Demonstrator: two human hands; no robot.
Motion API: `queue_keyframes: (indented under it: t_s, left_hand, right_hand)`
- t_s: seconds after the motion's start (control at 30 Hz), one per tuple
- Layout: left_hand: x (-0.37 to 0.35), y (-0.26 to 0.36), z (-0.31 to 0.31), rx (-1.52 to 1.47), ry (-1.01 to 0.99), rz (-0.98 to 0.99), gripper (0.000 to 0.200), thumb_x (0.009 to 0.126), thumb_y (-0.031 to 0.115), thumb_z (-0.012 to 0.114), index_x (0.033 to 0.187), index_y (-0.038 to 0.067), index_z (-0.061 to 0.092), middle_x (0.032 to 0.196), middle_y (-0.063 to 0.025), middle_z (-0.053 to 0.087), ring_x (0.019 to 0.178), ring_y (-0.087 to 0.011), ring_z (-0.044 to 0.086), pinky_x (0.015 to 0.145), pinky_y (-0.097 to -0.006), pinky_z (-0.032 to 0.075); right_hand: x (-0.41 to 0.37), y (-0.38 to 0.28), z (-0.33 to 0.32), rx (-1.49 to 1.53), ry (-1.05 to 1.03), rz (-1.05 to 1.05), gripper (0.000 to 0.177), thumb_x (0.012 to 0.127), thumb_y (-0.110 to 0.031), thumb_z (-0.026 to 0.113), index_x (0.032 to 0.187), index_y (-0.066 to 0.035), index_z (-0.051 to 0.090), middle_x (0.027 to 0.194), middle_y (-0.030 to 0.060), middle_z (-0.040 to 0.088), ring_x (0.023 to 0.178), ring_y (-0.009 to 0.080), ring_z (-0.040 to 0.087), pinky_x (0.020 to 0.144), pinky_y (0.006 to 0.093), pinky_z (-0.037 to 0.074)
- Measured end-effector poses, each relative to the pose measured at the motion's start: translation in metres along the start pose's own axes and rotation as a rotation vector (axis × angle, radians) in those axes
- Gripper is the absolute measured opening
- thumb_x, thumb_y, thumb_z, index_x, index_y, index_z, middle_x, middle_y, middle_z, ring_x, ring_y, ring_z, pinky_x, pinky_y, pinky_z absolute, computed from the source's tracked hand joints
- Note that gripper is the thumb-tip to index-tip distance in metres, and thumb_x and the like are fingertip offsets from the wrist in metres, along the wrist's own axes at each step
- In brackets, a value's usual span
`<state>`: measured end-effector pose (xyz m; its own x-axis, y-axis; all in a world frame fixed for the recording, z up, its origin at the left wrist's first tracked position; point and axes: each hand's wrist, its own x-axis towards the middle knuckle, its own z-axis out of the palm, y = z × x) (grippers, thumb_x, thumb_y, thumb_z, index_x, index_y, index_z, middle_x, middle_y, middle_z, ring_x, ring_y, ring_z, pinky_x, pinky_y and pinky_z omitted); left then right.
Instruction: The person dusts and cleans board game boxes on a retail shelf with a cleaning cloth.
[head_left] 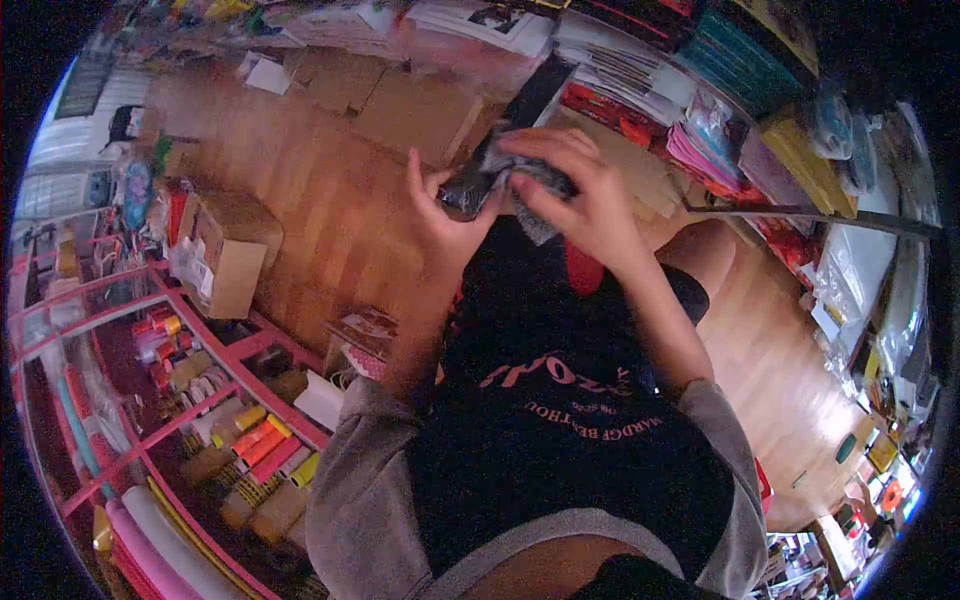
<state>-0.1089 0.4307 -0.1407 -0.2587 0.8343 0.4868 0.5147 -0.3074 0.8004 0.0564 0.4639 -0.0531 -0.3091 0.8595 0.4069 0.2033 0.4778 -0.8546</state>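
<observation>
In the middle of the head view, my left hand (452, 222) is wrapped round a black, glossy object (466, 190), its thumb pointing up and away. A dark, long strip (535, 102) appears just beyond, in line with that object. My right hand (578, 185) grips a crumpled grey cloth (541, 228), which hangs below the fingers and presses close against the black object. Both hands are near each other in front of my dark shirt (560, 400). The exact kind of the black object cannot be told, as the hands and cloth hide part of it.
Flattened cardboard (415, 110) lies on the wooden floor (325, 190) ahead. A cardboard box (228, 250) stands at left, above a pink-framed rack (165, 430) with colourful rolls (268, 448). Shelves of stacked paper (630, 75) and plastic-wrapped packs (705, 150) line the right.
</observation>
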Motion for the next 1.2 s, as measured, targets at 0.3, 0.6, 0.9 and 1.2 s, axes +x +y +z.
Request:
queue_keyframes:
  t_s: [0.3, 0.6, 0.9, 1.2]
  left_hand:
    - [-0.012, -0.014, 0.007, -0.185, 0.018, -0.035, 0.101, 0.06, 0.012, 0.071, 0.13, 0.001, -0.001, 0.086, -0.0124, 0.05, 0.075, -0.0199, 0.05, 0.067, -0.0279, 0.041]
    - [-0.004, 0.002, -0.007, 0.137, -0.005, -0.079, 0.076, 0.06, 0.021, 0.072, 0.122, -0.001, 0.033, 0.084, -0.0156, 0.053, 0.074, -0.0257, 0.053, 0.066, -0.0319, 0.043]
    - [-0.001, 0.001, -0.019, 0.173, -0.065, -0.083, 0.042, 0.063, 0.019, 0.071, 0.095, -0.001, 0.053, 0.089, -0.0145, 0.058, 0.083, -0.0238, 0.056, 0.075, -0.0323, 0.042]
    - [0.002, 0.002, -0.013, 0.179, -0.013, 0.068, 0.042, 0.059, 0.023, 0.073, 0.091, 0.002, 0.056, 0.082, -0.0119, 0.058, 0.074, -0.0263, 0.055, 0.064, -0.0334, 0.043]
  right_hand:
    - [0.002, 0.014, 0.036, -0.366, -0.362, -0.376, 0.031, 0.066, -0.016, 0.058, 0.095, -0.007, 0.057, 0.097, 0.005, 0.056, 0.089, 0.0229, 0.049, 0.079, 0.0337, 0.039]
    - [0.024, 0.051, 0.016, -0.517, -0.249, -0.297, 0.03, 0.064, -0.018, 0.058, 0.092, -0.009, 0.059, 0.098, 0.0026, 0.056, 0.089, 0.0219, 0.049, 0.078, 0.033, 0.04]
    - [0.047, 0.079, 0.008, -0.612, -0.179, -0.265, 0.027, 0.068, -0.013, 0.055, 0.095, -0.009, 0.058, 0.096, 0.0056, 0.057, 0.087, 0.0237, 0.051, 0.079, 0.0337, 0.04]
    - [0.059, 0.121, -0.023, -0.714, -0.083, -0.166, 0.024, 0.07, -0.015, 0.054, 0.092, -0.007, 0.058, 0.094, 0.0098, 0.058, 0.087, 0.0268, 0.052, 0.078, 0.0349, 0.041]
